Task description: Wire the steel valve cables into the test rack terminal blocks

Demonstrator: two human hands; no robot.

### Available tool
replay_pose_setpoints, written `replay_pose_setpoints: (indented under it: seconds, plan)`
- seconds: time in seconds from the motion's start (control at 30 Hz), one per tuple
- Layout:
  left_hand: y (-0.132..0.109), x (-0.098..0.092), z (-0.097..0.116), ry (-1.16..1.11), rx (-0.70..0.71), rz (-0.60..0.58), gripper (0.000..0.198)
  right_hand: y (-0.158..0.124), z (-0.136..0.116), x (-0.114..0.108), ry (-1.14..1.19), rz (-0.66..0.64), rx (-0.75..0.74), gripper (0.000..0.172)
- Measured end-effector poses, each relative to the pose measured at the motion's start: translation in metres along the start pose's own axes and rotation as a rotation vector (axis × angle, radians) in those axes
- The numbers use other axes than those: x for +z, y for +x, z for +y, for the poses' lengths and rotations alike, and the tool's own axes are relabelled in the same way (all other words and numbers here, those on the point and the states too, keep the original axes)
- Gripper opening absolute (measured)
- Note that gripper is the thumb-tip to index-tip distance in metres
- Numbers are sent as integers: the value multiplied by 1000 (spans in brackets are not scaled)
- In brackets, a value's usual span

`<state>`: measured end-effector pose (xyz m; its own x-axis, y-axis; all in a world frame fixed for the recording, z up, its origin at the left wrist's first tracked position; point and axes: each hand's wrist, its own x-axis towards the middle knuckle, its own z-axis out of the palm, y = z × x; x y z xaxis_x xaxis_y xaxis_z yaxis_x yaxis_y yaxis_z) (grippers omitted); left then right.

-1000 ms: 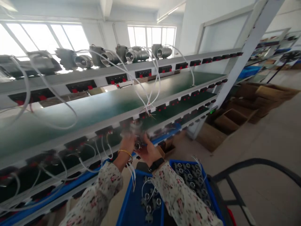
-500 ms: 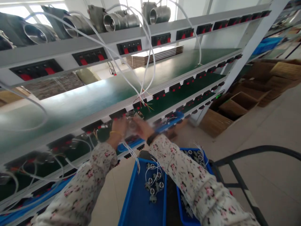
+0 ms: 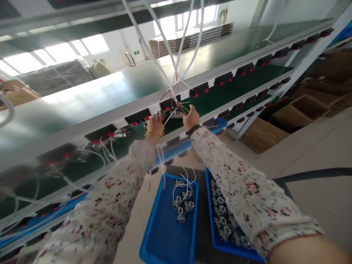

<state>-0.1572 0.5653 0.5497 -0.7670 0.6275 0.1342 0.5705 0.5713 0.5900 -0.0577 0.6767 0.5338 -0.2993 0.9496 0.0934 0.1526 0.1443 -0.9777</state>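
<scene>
My left hand [image 3: 155, 126] is closed around a small metal part below a black terminal clip with red levers [image 3: 137, 116]. White cables [image 3: 161, 156] hang below that wrist, and the fingertips are partly hidden. Just to the right, my right hand [image 3: 191, 118] has its fingers bent at the thin coloured wires [image 3: 183, 106] that end a bundle of white cables [image 3: 174, 73] coming from above. A shiny metal cylinder [image 3: 176, 113] lies between the hands, close to the right thumb. Whether the right fingers also touch it I cannot tell.
Terminal clips line the shelf edges. Another metal cylinder [image 3: 122, 132] sits at a clip on the left. Below stand a blue tray [image 3: 167, 234] with several small metal parts and a fuller blue tray [image 3: 213, 220]. Cardboard boxes [image 3: 286, 119] stand at right, near a black bar [image 3: 316, 174].
The view has tilted lower and the upper shelf has mostly left it. My hands, close together and blurred before, are now farther apart, the right one at the coloured wire ends.
</scene>
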Motion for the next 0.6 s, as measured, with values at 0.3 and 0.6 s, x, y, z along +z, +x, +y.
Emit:
replay_pose_setpoints:
  seconds: [0.3, 0.6]
  plan:
    - [-41, -35, -39, 142, 99, 92, 31, -23, -35, 60, -688, -488, -702, 29]
    - [-27, -36, -53, 35, 320, 314, 38, -26, 2, 37, -660, -330, -720, 36]
